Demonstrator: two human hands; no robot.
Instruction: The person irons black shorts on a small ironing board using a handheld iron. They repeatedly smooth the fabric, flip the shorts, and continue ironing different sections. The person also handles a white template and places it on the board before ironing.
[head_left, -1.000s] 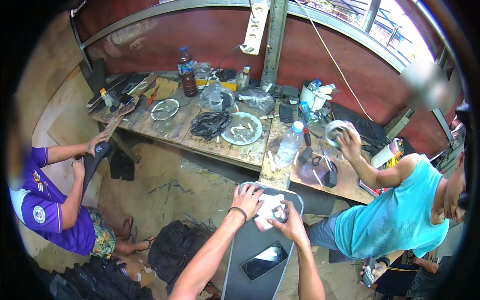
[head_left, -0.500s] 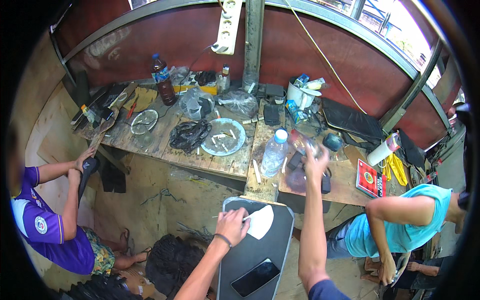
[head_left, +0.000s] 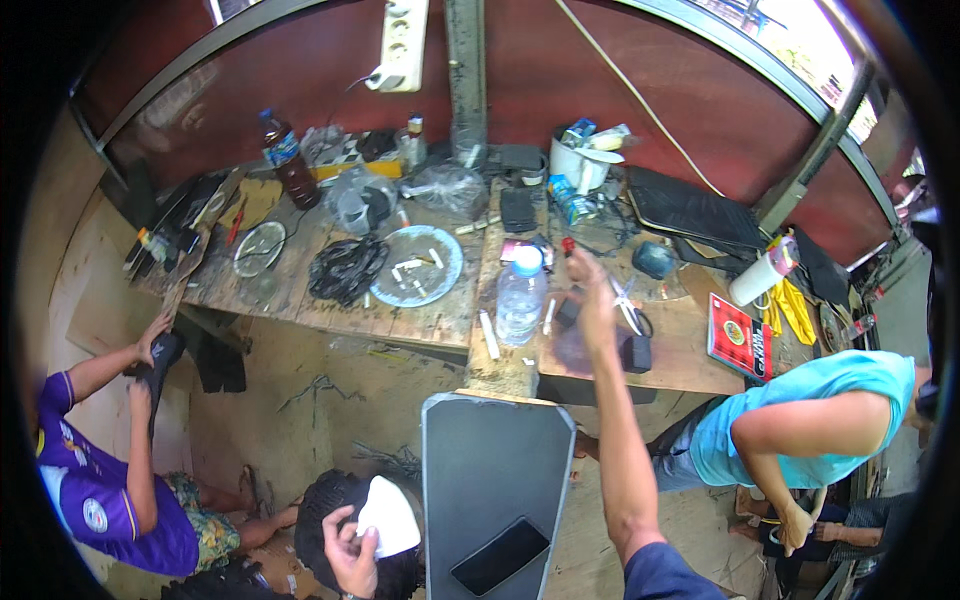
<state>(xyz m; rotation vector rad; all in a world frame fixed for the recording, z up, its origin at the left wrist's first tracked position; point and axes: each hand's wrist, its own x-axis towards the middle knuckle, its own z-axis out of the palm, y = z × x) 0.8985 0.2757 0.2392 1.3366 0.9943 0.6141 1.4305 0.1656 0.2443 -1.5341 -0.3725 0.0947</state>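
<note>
My left hand (head_left: 352, 558), low in view, is closed on the edge of a white flat piece (head_left: 388, 515) with a rounded outline, perhaps paper or thin card. It is held up left of a dark padded board (head_left: 497, 455) with a pale rim, on which a black phone (head_left: 500, 556) lies. My right arm stretches over the workbench, and my right hand (head_left: 594, 280) is closed, with a small red-ended object (head_left: 569, 245) at its fingertips. Just right of that hand lie scissors (head_left: 630, 308); a dark block (head_left: 636, 353) is nearer me.
A clear bottle (head_left: 521, 305) stands left of my right arm, beside a round plate (head_left: 447, 265) with white stubs. A black plastic bag (head_left: 345, 270) and a red book (head_left: 738, 335) are on the bench. People sit at left (head_left: 105, 490) and right (head_left: 830, 420).
My left hand has lifted the white piece off the board and moved it down and left. My right hand has drawn slightly left, and the red-ended object now shows at its fingertips.
</note>
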